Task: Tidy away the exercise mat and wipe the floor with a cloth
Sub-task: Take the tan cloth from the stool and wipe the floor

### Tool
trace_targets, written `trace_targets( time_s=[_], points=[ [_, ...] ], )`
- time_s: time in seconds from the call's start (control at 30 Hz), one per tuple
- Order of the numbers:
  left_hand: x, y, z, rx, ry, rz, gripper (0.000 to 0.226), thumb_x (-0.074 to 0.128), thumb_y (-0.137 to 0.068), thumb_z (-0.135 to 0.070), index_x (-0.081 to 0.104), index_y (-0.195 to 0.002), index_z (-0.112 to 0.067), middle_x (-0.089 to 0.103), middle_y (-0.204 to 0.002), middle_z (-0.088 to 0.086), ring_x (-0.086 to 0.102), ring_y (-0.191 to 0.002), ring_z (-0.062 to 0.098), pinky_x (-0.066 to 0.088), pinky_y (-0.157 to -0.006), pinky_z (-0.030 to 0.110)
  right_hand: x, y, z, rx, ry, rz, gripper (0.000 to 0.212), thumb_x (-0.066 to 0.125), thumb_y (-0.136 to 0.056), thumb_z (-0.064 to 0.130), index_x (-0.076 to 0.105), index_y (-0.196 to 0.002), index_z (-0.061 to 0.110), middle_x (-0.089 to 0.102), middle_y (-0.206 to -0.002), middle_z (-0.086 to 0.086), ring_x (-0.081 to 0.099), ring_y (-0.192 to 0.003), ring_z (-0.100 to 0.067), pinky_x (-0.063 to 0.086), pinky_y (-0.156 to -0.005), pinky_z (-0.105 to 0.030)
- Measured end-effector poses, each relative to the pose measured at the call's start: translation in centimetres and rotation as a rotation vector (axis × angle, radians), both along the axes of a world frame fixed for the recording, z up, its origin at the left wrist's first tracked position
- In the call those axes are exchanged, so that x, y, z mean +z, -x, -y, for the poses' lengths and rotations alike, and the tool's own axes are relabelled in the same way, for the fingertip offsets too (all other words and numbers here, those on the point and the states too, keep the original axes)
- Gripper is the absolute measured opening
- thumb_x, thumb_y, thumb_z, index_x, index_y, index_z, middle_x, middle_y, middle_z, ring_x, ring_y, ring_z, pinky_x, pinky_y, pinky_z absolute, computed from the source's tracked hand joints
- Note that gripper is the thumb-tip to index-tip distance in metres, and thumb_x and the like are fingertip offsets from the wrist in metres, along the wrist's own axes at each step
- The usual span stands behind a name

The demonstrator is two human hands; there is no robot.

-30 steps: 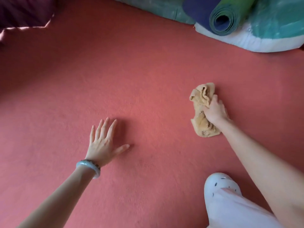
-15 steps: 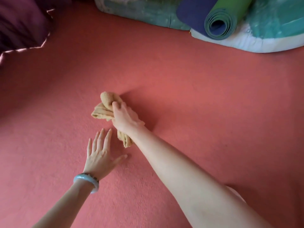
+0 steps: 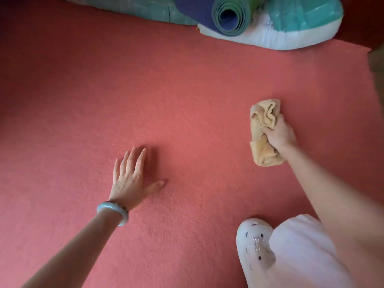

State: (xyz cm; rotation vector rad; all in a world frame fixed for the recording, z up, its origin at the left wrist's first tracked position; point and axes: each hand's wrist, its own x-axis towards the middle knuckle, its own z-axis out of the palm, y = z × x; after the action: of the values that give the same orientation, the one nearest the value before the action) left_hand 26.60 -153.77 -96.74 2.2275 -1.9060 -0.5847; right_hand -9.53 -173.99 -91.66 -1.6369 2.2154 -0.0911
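Observation:
A crumpled tan cloth [image 3: 262, 121] lies pressed on the red carpeted floor [image 3: 187, 90] at the right, with my right hand [image 3: 279, 136] closed around its middle. My left hand [image 3: 131, 179] rests flat on the floor at the lower left, fingers spread, a pale bangle on the wrist. The exercise mat [image 3: 229, 14], rolled up, green outside and blue inside, lies at the top of the view on a teal and white cushion [image 3: 276, 36], its open end facing me.
My white perforated shoe [image 3: 254, 244] and pale trouser leg [image 3: 301, 252] are at the lower right. A second teal cushion [image 3: 133, 7] runs along the top left. A dark wooden edge [image 3: 377, 65] shows at the far right.
My right hand swept the cloth left across the floor to just above my left hand, then back to the right. My left hand stayed planted.

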Motion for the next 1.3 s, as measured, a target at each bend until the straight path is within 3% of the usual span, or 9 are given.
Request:
trace_targets(
  time_s=[0.1, 0.2, 0.4, 0.57, 0.63, 0.73, 0.9, 1.1, 1.3],
  points=[
    [0.1, 0.2, -0.6, -0.034, 0.000, 0.003, 0.114, 0.023, -0.062, -0.091, 0.020, -0.148, -0.016, 0.021, -0.155, 0.010, 0.015, -0.143, 0.032, 0.010, -0.115, 0.052, 0.6, 5.4, -2.4, -0.157, -0.005, -0.150, 0.046, 0.057, -0.089, 0.026, 0.041, -0.125, 0.003, 0.052, -0.121, -0.034, 0.052, -0.112, -0.048, 0.041, -0.091, -0.047],
    [0.1, -0.5, -2.3, -0.054, -0.018, 0.020, 0.111, 0.031, -0.063, -0.086, 0.018, -0.149, -0.017, 0.019, -0.155, 0.011, 0.013, -0.144, 0.031, 0.008, -0.116, 0.051, 1.1, 4.4, -4.2, -0.169, 0.015, -0.185, 0.048, 0.056, -0.090, 0.027, 0.038, -0.129, 0.005, 0.050, -0.123, -0.032, 0.052, -0.112, -0.048, 0.041, -0.091, -0.048],
    [0.0, -3.2, -7.5, -0.010, -0.046, 0.054, 0.104, 0.039, -0.064, -0.080, 0.022, -0.146, -0.018, 0.025, -0.153, 0.007, 0.020, -0.141, 0.030, 0.016, -0.114, 0.052, 0.3, -13.9, -10.1, 0.298, 0.007, -0.076, 0.038, 0.049, -0.094, 0.024, 0.040, -0.129, 0.013, 0.050, -0.123, -0.017, 0.059, -0.103, -0.039, 0.046, -0.077, -0.040],
    [0.0, -6.2, -12.9, 0.074, -0.098, 0.078, 0.106, 0.032, -0.066, -0.084, 0.025, -0.145, -0.013, 0.030, -0.150, 0.013, 0.022, -0.141, 0.031, 0.016, -0.115, 0.053, -0.2, -29.0, -21.8, 0.737, -0.083, 0.209, 0.035, 0.050, -0.092, 0.022, 0.041, -0.125, 0.014, 0.047, -0.124, -0.015, 0.058, -0.102, -0.039, 0.049, -0.080, -0.045],
    [0.1, -7.7, -15.1, 0.117, -0.132, 0.079, 0.112, 0.028, -0.064, -0.085, 0.023, -0.146, -0.008, 0.028, -0.150, 0.016, 0.017, -0.142, 0.031, 0.012, -0.116, 0.053, 0.1, -32.3, -25.3, 0.835, -0.188, 0.334, 0.035, 0.049, -0.092, 0.027, 0.040, -0.124, 0.018, 0.047, -0.124, -0.012, 0.058, -0.102, -0.039, 0.052, -0.082, -0.048],
    [0.4, -9.7, -18.0, 0.191, -0.130, 0.066, 0.121, 0.019, -0.059, -0.093, 0.018, -0.148, -0.011, 0.019, -0.155, 0.013, 0.008, -0.145, 0.028, 0.005, -0.118, 0.047, 0.6, -32.6, -24.9, 1.013, -0.207, 0.292, 0.044, 0.057, -0.090, 0.028, 0.042, -0.128, 0.012, 0.050, -0.121, -0.018, 0.059, -0.099, -0.041, 0.050, -0.082, -0.047],
    [0.5, -12.2, -21.5, 0.257, -0.114, 0.059, 0.116, 0.014, -0.061, -0.094, 0.019, -0.149, -0.018, 0.017, -0.156, 0.009, 0.009, -0.145, 0.027, 0.005, -0.117, 0.046, -0.2, -26.2, -15.5, 0.726, -0.083, 0.109, 0.049, 0.057, -0.088, 0.030, 0.041, -0.132, 0.013, 0.052, -0.121, -0.023, 0.053, -0.111, -0.042, 0.043, -0.089, -0.043],
    [0.3, -15.6, -23.4, 0.379, -0.099, 0.054, 0.110, 0.028, -0.063, -0.084, 0.010, -0.150, -0.019, 0.006, -0.158, 0.010, -0.001, -0.146, 0.024, -0.003, -0.116, 0.044, 0.4, -21.9, -10.4, 0.217, 0.076, -0.111, 0.047, 0.059, -0.089, 0.028, 0.040, -0.125, 0.003, 0.049, -0.122, -0.035, 0.051, -0.110, -0.051, 0.042, -0.089, -0.050],
    [-0.2, -16.5, -26.3, 0.440, -0.095, 0.053, 0.116, 0.027, -0.065, -0.082, 0.000, -0.149, -0.007, 0.002, -0.158, 0.014, -0.008, -0.144, 0.021, -0.007, -0.116, 0.041, -0.3, -36.4, -14.0, 0.394, 0.034, -0.001, 0.053, 0.054, -0.091, 0.035, 0.037, -0.135, 0.010, 0.042, -0.136, -0.024, 0.051, -0.115, -0.045, 0.042, -0.093, -0.044]
  ],
)
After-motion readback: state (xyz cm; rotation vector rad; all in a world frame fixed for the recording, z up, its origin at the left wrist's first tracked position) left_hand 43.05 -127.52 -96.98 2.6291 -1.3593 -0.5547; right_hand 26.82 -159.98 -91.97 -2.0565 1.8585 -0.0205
